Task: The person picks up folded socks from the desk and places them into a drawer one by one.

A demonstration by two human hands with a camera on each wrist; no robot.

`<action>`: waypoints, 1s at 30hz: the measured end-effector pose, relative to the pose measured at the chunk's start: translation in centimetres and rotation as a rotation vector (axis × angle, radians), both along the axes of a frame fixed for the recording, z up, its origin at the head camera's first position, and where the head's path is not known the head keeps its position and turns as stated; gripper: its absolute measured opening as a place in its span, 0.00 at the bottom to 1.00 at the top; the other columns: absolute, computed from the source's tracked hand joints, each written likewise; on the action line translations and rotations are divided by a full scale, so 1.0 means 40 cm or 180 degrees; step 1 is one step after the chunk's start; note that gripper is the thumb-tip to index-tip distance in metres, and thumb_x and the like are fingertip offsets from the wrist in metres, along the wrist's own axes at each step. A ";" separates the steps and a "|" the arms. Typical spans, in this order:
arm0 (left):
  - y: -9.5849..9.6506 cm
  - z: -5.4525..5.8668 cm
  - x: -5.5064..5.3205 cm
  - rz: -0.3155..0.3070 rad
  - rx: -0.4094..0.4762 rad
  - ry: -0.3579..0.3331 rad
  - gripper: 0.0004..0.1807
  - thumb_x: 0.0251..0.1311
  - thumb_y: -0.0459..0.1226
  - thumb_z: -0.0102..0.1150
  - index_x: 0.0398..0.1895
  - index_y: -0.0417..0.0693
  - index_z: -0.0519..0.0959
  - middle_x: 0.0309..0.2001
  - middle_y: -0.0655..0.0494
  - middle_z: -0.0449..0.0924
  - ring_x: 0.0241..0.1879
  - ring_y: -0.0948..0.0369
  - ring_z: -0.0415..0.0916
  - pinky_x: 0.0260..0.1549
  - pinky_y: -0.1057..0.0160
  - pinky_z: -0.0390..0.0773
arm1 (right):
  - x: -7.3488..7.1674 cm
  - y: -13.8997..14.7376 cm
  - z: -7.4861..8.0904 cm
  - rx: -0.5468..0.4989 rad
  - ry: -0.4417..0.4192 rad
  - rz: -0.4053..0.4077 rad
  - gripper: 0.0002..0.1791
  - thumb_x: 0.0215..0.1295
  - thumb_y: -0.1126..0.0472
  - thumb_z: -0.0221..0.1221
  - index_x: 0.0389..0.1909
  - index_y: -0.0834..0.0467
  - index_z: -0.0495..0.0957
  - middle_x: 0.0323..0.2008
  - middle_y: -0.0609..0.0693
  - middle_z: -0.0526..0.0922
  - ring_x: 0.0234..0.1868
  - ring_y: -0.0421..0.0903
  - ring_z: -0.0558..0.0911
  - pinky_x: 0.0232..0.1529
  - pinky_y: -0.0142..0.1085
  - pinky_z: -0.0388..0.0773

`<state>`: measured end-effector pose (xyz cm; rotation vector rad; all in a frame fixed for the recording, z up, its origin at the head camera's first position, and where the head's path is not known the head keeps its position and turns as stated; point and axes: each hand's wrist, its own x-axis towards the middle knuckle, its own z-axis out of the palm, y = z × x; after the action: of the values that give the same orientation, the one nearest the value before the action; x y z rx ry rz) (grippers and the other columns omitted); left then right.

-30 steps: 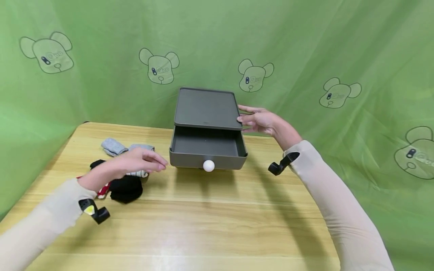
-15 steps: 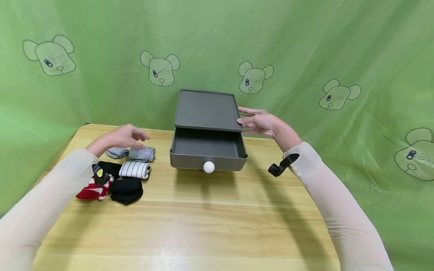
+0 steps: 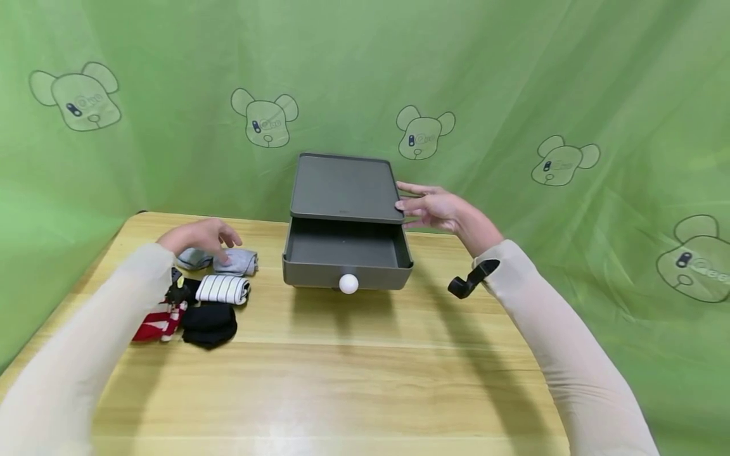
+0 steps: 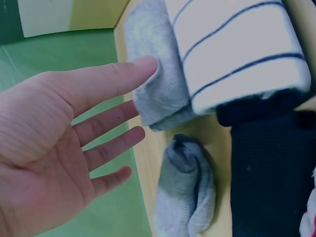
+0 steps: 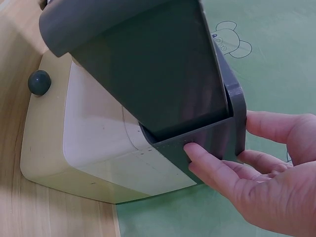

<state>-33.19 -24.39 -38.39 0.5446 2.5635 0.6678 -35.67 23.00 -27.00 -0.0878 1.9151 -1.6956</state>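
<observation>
My left hand (image 3: pixel 208 237) is over a grey rolled sock (image 3: pixel 239 261) at the table's left. In the left wrist view, its thumb overlaps the grey sock's edge and the fingers are extended, partly behind it; firm contact cannot be told. A second grey sock (image 4: pixel 182 197) lies beside it. Nearby are a white striped rolled sock (image 3: pixel 224 289), black rolled socks (image 3: pixel 210 326) and a red-and-white sock (image 3: pixel 156 323). My right hand (image 3: pixel 436 209) rests its fingers against the right side of a grey drawer box (image 3: pixel 348 187), whose drawer (image 3: pixel 342 273) is pulled out with nothing inside.
Below the grey box, the right wrist view shows a cream drawer unit (image 5: pixel 94 113) with a dark knob (image 5: pixel 39 82). A white knob (image 3: pixel 348 284) sticks out from the grey drawer. Behind the wooden table (image 3: pixel 342 386) hangs a green curtain (image 3: pixel 342 63).
My left hand has moved back and left, from beside the drawer to over the grey rolled sock. The right hand stays at the box's side, and the drawer keeps its place.
</observation>
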 end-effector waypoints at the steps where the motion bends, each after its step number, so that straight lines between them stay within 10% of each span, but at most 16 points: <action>1: 0.002 -0.002 0.001 0.0014 0.0000 -0.0029 0.30 0.54 0.29 0.72 0.61 0.29 0.75 0.61 0.27 0.76 0.61 0.33 0.73 0.61 0.39 0.76 | 0.000 -0.001 0.000 0.0000 -0.0005 -0.0002 0.42 0.75 0.72 0.52 0.82 0.51 0.44 0.82 0.62 0.38 0.81 0.63 0.48 0.77 0.59 0.58; 17: 0.008 -0.052 -0.015 0.0048 -0.0025 0.0159 0.25 0.44 0.29 0.75 0.49 0.32 0.81 0.45 0.36 0.82 0.42 0.49 0.79 0.45 0.53 0.82 | 0.000 -0.003 0.003 -0.0015 0.0003 0.0035 0.42 0.75 0.72 0.50 0.82 0.50 0.43 0.82 0.61 0.34 0.81 0.62 0.49 0.77 0.59 0.57; 30: 0.001 -0.042 -0.010 0.0199 0.0431 0.0028 0.23 0.48 0.27 0.73 0.51 0.34 0.82 0.51 0.34 0.81 0.48 0.47 0.77 0.43 0.60 0.81 | -0.001 0.002 -0.001 0.0011 -0.0002 0.0006 0.42 0.75 0.71 0.51 0.82 0.50 0.44 0.82 0.62 0.35 0.80 0.60 0.55 0.77 0.58 0.60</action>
<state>-33.58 -24.33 -40.08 0.5137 2.5657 0.8672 -35.73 23.07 -27.05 -0.0877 1.9169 -1.6911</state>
